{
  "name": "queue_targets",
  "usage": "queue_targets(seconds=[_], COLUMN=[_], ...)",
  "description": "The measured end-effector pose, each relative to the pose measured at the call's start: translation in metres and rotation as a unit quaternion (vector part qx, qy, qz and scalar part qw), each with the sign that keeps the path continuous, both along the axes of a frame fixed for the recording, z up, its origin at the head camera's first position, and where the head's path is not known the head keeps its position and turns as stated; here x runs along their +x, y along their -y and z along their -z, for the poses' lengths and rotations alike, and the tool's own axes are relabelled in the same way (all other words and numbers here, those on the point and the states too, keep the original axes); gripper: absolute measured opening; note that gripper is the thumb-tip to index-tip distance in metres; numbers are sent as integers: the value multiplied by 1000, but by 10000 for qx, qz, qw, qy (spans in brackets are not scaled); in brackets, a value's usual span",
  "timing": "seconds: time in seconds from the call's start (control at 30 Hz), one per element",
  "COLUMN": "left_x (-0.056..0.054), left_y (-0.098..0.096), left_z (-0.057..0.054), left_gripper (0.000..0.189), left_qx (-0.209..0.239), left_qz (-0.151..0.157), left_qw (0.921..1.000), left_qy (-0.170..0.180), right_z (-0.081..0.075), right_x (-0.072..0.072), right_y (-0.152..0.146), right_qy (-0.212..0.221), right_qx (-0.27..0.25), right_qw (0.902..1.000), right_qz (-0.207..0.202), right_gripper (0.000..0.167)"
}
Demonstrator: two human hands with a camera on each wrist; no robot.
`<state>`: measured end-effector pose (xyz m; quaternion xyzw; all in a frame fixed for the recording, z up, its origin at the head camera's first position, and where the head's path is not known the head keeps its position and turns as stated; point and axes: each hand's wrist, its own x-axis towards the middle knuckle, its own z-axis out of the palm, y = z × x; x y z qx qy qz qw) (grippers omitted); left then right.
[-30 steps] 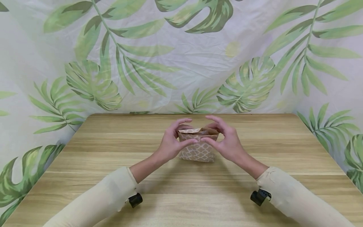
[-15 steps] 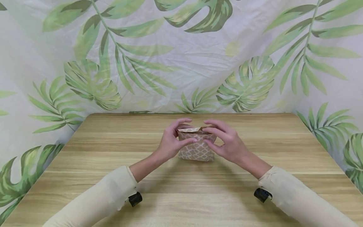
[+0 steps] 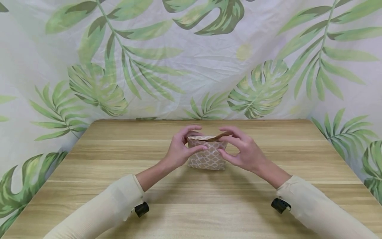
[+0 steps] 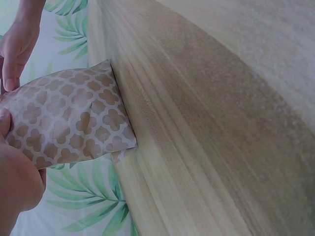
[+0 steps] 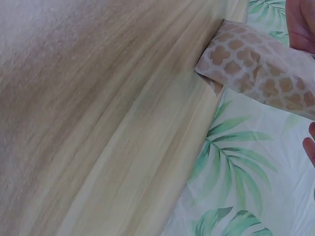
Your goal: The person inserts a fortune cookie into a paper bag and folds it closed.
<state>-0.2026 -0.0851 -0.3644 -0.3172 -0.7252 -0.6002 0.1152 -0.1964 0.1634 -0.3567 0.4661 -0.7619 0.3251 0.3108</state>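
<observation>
A brown paper bag (image 3: 206, 156) with a white lattice print stands on the wooden table, its mouth at the top slightly parted. My left hand (image 3: 181, 147) grips its left side, thumb across the front panel and fingers behind. At the upper right corner my right hand (image 3: 246, 149) pinches the paper near the rim, where a brown flap rises toward its fingers. The left wrist view shows the bag's printed front (image 4: 74, 118) and its base on the table. In the right wrist view only a few right fingertips (image 5: 310, 142) show at the edge. The bag's inside is hidden.
The wooden table (image 3: 191, 215) reaches back to a hanging cloth (image 3: 209, 66) printed with green leaves. A small black camera is strapped under each sleeve, the left camera (image 3: 141, 209) and the right camera (image 3: 280, 205).
My right hand has shifted a little to the right and changed its hold at the rim. The bag's mouth has narrowed, with the brown flap now raised at the right. My left hand stays put.
</observation>
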Motion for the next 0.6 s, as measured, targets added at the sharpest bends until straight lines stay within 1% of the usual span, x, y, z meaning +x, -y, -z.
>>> queue_targets(seconds=[0.07, 0.17, 0.23, 0.27, 0.33, 0.43, 0.5, 0.6], left_x=[-1, -1, -1, -1, 0, 1, 2, 3], left_y=[0, 0, 0, 0, -1, -3, -4, -6], left_z=[1, 1, 1, 1, 0, -1, -2, -2], left_gripper=[54, 51, 50, 50, 48, 42, 38, 34], left_qx=[33, 50, 48, 44, 62, 156, 279, 498], left_qz=[22, 26, 21, 18, 41, 41, 34, 24], left_qw=[10000, 10000, 10000, 10000, 9999, 9994, 9981, 9938], left_qy=[-8, -16, -5, 13, 90, 320, 557, 990], right_z=[0, 2, 4, 5, 5, 5, 5, 5], right_x=[1, 1, 2, 2, 3, 5, 5, 5], right_y=[1, 4, 7, 9, 13, 19, 21, 23], right_qy=[194, 564, 1000, 1231, 1741, 2401, 2706, 3053], right_qx=[-81, -311, -508, -612, -841, -1168, -1360, -1552], right_qw=[9998, 9979, 9937, 9905, 9811, 9637, 9530, 9395], right_qz=[14, 30, -6, -24, -65, -76, -37, 76], right_gripper=[33, 53, 66, 70, 73, 71, 69, 68])
